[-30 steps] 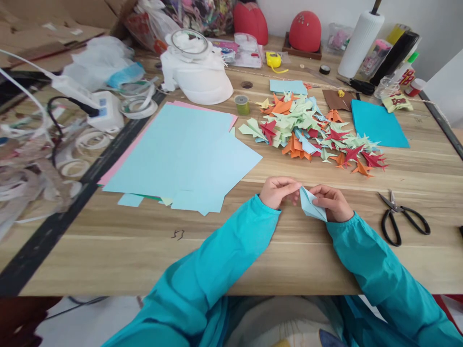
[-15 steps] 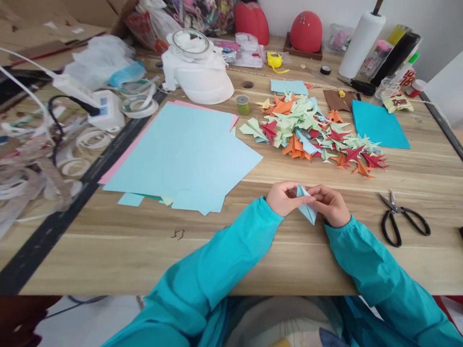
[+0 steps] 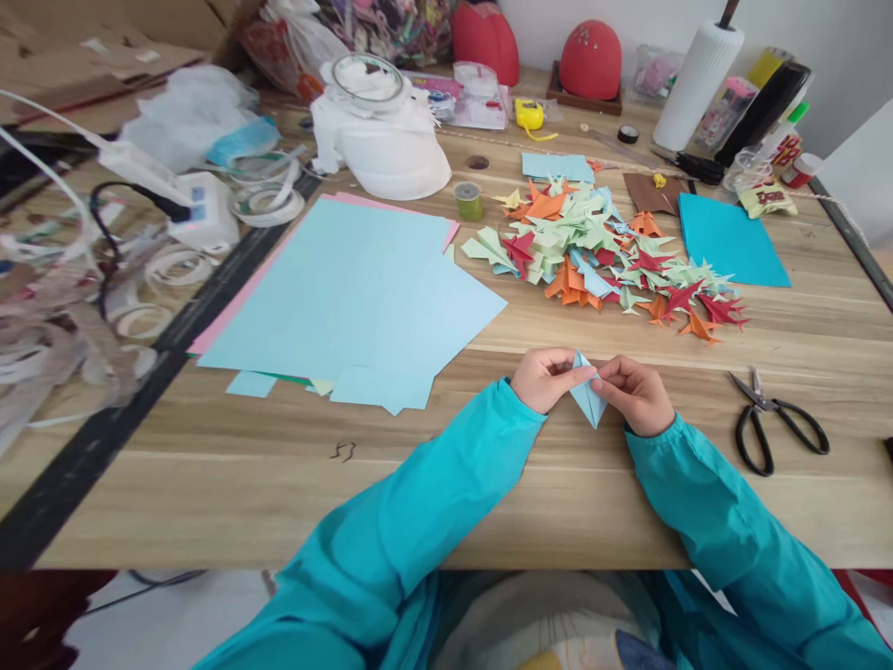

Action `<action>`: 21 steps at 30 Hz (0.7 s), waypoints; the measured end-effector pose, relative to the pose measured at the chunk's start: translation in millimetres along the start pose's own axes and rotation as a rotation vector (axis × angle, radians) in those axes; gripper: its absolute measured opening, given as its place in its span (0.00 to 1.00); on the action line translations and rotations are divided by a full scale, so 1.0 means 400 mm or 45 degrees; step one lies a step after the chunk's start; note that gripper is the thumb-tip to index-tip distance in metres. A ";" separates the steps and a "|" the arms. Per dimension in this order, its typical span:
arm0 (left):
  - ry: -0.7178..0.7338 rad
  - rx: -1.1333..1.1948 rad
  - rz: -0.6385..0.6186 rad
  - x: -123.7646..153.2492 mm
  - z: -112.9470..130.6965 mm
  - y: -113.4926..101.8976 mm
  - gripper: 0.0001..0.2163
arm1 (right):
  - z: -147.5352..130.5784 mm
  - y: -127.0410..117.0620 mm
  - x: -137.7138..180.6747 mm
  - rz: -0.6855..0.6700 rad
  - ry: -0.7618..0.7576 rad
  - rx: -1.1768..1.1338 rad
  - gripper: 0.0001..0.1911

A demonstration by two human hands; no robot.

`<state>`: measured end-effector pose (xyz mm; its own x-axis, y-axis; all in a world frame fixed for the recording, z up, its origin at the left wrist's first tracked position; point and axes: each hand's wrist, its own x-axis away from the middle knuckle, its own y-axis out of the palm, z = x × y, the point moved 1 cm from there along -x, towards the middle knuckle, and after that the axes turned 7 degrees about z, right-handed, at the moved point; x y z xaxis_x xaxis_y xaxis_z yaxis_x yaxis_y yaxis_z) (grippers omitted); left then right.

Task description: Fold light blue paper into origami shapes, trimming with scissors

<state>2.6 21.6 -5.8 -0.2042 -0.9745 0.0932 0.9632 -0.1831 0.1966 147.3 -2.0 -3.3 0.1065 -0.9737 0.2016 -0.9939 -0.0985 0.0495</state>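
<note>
A small light-blue folded paper (image 3: 588,402), diamond-shaped with a crease down its middle, is held just above the table between both hands. My left hand (image 3: 548,379) pinches its upper left side between thumb and fingers. On the other side, my right hand (image 3: 638,395) has its thumb and forefinger closed on the paper's right edge. Beyond the hands lies a heap of folded paper cranes (image 3: 579,233) in green, orange, red and blue. Black-handled scissors (image 3: 764,407) rest with blades apart to the right of my right hand.
Large light-blue sheets (image 3: 335,288) over pink paper lie at the left. A roll of green thread (image 3: 468,201) stands behind them. Bright blue paper (image 3: 732,242) is at the right. White ribbon coils (image 3: 178,265) and a power strip (image 3: 202,212) crowd the far left.
The folded paper has turned slightly between my fingers, and its lower point has shifted a little to the left. Both hands keep nearly the same place.
</note>
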 end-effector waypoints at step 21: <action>-0.086 0.181 0.102 -0.002 -0.012 -0.005 0.12 | -0.001 0.000 0.001 0.016 0.043 0.055 0.15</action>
<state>1.5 22.4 -10.8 -0.1436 -0.9734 0.1783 0.9434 -0.0802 0.3219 147.4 -2.2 -3.1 0.0939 -0.9675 0.2348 -0.9954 -0.0956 0.0043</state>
